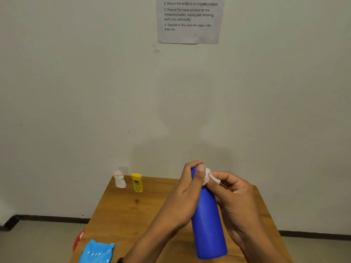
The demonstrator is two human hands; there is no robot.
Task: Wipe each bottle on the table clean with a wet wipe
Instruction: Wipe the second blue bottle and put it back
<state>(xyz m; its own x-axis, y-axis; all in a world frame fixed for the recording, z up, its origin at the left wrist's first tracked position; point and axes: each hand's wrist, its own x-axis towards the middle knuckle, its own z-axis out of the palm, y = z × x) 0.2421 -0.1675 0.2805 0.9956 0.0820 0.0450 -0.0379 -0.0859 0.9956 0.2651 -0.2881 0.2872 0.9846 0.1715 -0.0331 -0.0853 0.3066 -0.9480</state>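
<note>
A tall blue bottle [209, 224] is held above the wooden table [133, 211], tilted with its base toward me. My left hand [188, 192] grips its upper part, thumb lying across the top. My right hand [237, 196] pinches a crumpled white wet wipe [209, 174] against the bottle's top end. A small white bottle [120, 179] and a yellow bottle [137, 182] stand upright at the table's far left corner, apart from both hands.
A light blue wipes pack [97, 252] lies at the table's near left edge. Something red [78, 240] sits on the floor left of the table. The table's far edge meets a plain wall with a printed sheet [190, 19].
</note>
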